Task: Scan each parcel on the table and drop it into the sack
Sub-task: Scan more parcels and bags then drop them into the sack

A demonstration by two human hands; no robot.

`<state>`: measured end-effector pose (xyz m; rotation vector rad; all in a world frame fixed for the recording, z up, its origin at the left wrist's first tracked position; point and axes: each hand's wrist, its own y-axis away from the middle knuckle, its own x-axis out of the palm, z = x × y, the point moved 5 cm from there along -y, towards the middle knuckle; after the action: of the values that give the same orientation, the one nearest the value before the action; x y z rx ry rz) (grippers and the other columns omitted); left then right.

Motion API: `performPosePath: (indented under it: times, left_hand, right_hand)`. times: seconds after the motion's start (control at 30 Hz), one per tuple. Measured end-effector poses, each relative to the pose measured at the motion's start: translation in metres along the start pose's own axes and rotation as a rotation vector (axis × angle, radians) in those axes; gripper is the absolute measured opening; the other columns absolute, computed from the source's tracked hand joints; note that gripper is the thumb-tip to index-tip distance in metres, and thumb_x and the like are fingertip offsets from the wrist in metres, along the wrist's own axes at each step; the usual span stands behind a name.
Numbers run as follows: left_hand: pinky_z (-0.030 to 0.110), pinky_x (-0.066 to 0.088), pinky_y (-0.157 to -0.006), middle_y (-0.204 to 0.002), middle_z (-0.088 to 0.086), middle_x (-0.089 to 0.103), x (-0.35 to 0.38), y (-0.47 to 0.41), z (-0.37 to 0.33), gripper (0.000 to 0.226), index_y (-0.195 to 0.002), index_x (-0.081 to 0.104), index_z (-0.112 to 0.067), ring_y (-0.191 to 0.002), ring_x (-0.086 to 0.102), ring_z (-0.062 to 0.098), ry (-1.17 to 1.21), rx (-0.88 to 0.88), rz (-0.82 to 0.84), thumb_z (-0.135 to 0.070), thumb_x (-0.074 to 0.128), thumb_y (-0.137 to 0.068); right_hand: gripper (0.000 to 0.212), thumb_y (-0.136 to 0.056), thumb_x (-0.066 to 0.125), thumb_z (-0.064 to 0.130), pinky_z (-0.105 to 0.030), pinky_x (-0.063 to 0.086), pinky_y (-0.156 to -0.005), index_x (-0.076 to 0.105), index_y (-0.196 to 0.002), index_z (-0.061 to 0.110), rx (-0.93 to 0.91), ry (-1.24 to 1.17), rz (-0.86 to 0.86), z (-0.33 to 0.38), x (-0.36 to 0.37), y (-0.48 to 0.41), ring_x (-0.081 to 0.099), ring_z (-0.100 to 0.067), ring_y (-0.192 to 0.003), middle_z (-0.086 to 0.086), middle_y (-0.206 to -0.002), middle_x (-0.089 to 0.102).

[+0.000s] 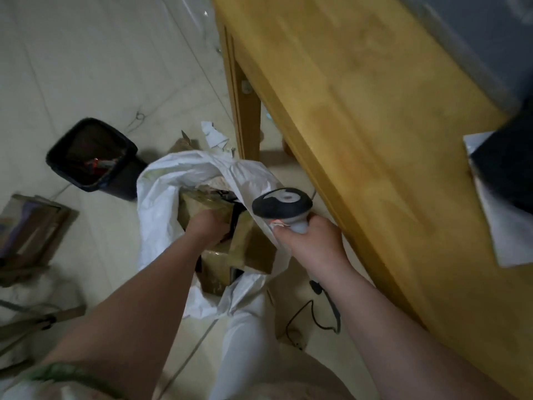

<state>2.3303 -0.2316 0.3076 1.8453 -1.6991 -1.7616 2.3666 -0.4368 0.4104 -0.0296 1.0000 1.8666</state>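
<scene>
1. White woven plastic sack [161,197] stands open on the floor by the table leg. The right hand [311,241] curls round the black-and-grey handheld barcode scanner [281,203] and seems to pin the sack's rim against its handle, likely to keep the mouth wide.
2. Left hand [206,226] reaches inside the sack onto a brown cardboard parcel [253,246]. Its fingers are hidden, so I cannot tell whether it grips or merely touches.
3. Yellow wooden table [360,111] carries a blurred grey wrapped item [476,39] at its far edge, perhaps a parcel awaiting scanning.
4. Pale tiled floor [86,67] holds a black plastic bin [92,157] near the sack.
</scene>
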Motion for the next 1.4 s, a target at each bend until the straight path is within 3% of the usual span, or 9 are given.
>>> performPosePath:
  times: [0.13, 0.3, 0.43, 0.73, 0.87, 1.0, 1.2, 1.3, 1.4]
  left_hand:
    - [0.027, 0.046, -0.062, -0.084, 0.006, 0.067, -0.048, 0.046, -0.049, 0.019, -0.102, 0.071, -0.006, -0.073, 0.06, 0.02, 0.194, 0.117, -0.111, -0.013, 0.057, -0.092]
    - [0.035, 0.056, -0.076, -0.085, 0.001, 0.067, -0.089, 0.104, -0.135, 0.016, -0.102, 0.07, -0.015, -0.079, 0.064, 0.019, 0.338, 0.308, -0.185, -0.018, 0.06, -0.09]
    - [0.033, 0.052, -0.069, -0.079, 0.0, 0.066, -0.09, 0.149, -0.215, 0.007, -0.087, 0.066, -0.024, -0.07, 0.062, 0.017, 0.376, 0.499, -0.094, -0.02, 0.061, -0.09]
    - [0.042, 0.055, -0.084, -0.092, 0.001, 0.056, -0.022, 0.196, -0.335, 0.031, -0.123, 0.06, -0.016, -0.077, 0.056, 0.017, 0.331, 0.567, 0.181, -0.018, 0.062, -0.092]
    - [0.036, 0.052, -0.077, -0.122, 0.01, 0.054, 0.012, 0.196, -0.354, 0.042, -0.135, 0.051, -0.009, -0.097, 0.053, 0.022, 0.456, 0.43, 0.359, -0.009, 0.059, -0.094]
    - [0.033, 0.056, -0.081, -0.115, 0.017, 0.064, 0.015, 0.185, -0.356, 0.026, -0.108, 0.069, -0.003, -0.081, 0.064, 0.024, 0.571, 0.439, 0.158, 0.008, 0.061, -0.086]
    - [0.035, 0.057, -0.07, -0.091, 0.017, 0.064, 0.012, 0.216, -0.33, 0.03, -0.088, 0.07, -0.008, -0.069, 0.059, 0.024, 0.322, 0.524, 0.283, 0.016, 0.055, -0.08]
    - [0.025, 0.051, -0.053, -0.098, 0.015, 0.06, 0.011, 0.224, -0.301, 0.037, -0.1, 0.068, -0.013, -0.069, 0.057, 0.023, 0.067, 0.504, 0.393, 0.016, 0.053, -0.082]
    - [0.024, 0.05, -0.052, -0.113, 0.015, 0.052, 0.01, 0.224, -0.281, 0.051, -0.118, 0.058, -0.024, -0.074, 0.056, 0.025, 0.035, 0.451, 0.468, 0.013, 0.051, -0.084]
  right_hand:
    - [0.023, -0.078, 0.074, 0.038, -0.025, 0.053, -0.068, 0.07, -0.094, 0.021, -0.059, -0.067, -0.023, 0.032, -0.029, 0.039, 0.066, -0.011, -0.077, 0.005, -0.083, 0.071]
    - [0.015, -0.082, 0.074, 0.031, -0.012, 0.045, -0.05, 0.065, -0.078, 0.019, -0.109, -0.228, -0.121, 0.056, -0.098, 0.084, 0.06, -0.007, -0.061, 0.007, -0.064, 0.062]
    - [0.013, -0.083, 0.074, 0.031, -0.025, 0.053, -0.059, 0.062, -0.082, 0.027, -0.153, -0.31, -0.333, 0.053, -0.166, 0.115, 0.064, -0.013, -0.069, 0.007, -0.073, 0.065]
    - [0.008, -0.083, 0.072, 0.022, -0.03, 0.05, -0.058, 0.067, -0.085, 0.016, -0.049, -0.616, -0.664, -0.007, -0.276, 0.164, 0.06, -0.013, -0.056, -0.006, -0.084, 0.07]
    - [0.012, -0.082, 0.074, 0.022, -0.033, 0.048, -0.06, 0.066, -0.083, 0.013, 0.001, -0.697, -0.742, -0.036, -0.297, 0.179, 0.058, -0.017, -0.057, -0.009, -0.08, 0.068]
    - [0.009, -0.082, 0.074, 0.018, -0.029, 0.046, -0.054, 0.066, -0.086, 0.016, 0.042, -0.759, -0.791, -0.059, -0.303, 0.193, 0.056, -0.015, -0.056, -0.003, -0.076, 0.065]
    - [0.008, -0.081, 0.073, 0.013, -0.027, 0.043, -0.05, 0.065, -0.085, 0.014, 0.053, -0.796, -0.792, -0.075, -0.296, 0.213, 0.054, -0.015, -0.051, -0.003, -0.069, 0.063]
    - [0.009, -0.082, 0.074, 0.016, -0.029, 0.044, -0.052, 0.066, -0.084, 0.013, 0.068, -0.763, -0.76, -0.081, -0.285, 0.22, 0.056, -0.017, -0.053, -0.004, -0.072, 0.065]
    - [0.007, -0.082, 0.073, 0.015, -0.029, 0.044, -0.054, 0.067, -0.081, 0.013, 0.07, -0.731, -0.712, -0.086, -0.274, 0.225, 0.056, -0.017, -0.054, -0.003, -0.069, 0.064]
